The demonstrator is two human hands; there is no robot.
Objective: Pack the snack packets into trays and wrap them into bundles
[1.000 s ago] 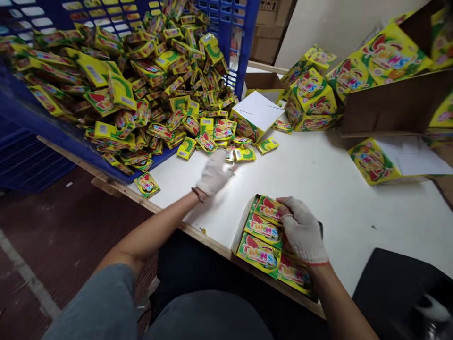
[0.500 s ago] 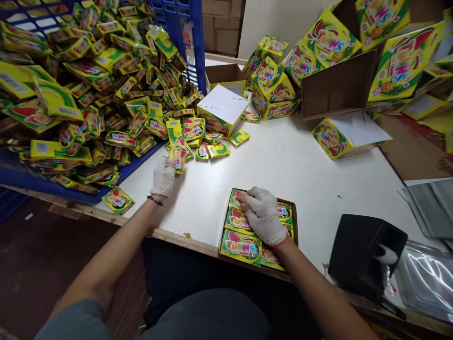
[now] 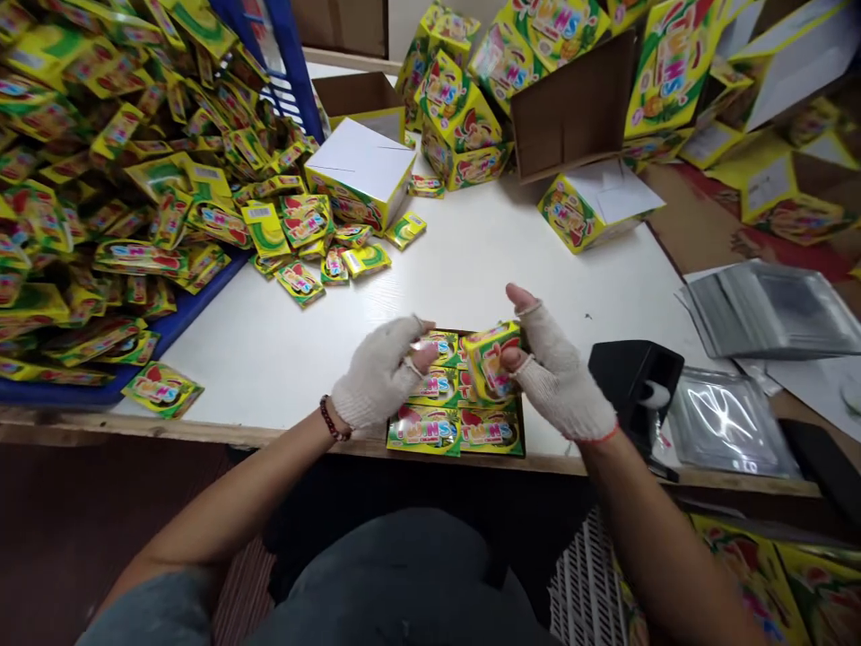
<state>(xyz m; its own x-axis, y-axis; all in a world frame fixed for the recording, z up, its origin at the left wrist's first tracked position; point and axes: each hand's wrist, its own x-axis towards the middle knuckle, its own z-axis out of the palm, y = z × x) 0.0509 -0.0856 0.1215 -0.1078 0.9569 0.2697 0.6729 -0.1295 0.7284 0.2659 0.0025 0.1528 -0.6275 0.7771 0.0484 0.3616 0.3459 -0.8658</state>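
Note:
Both hands wear white gloves with bare fingertips. My right hand (image 3: 561, 372) grips a small yellow-green packet (image 3: 490, 359) over the right part of an open box (image 3: 523, 431) near the table's front edge. The box holds rows of flat packets (image 3: 425, 429) printed "TWINS". My left hand (image 3: 387, 372) is at the box's left side, its thumb and fingertips over the packets there. Its fingers are slightly apart, and no packet shows between them.
A blue crate (image 3: 181, 309) heaped with small packets stands at the left. Loose packets (image 3: 300, 283) and a white-topped carton (image 3: 363, 166) lie behind. Printed cartons (image 3: 464, 126) fill the back. At the right are a black tape dispenser (image 3: 629, 386) and clear plastic covers (image 3: 733, 422).
My left hand has come from the loose packets to the box. My right hand has lifted off the box's contents and now holds a packet. The view has shifted to the right.

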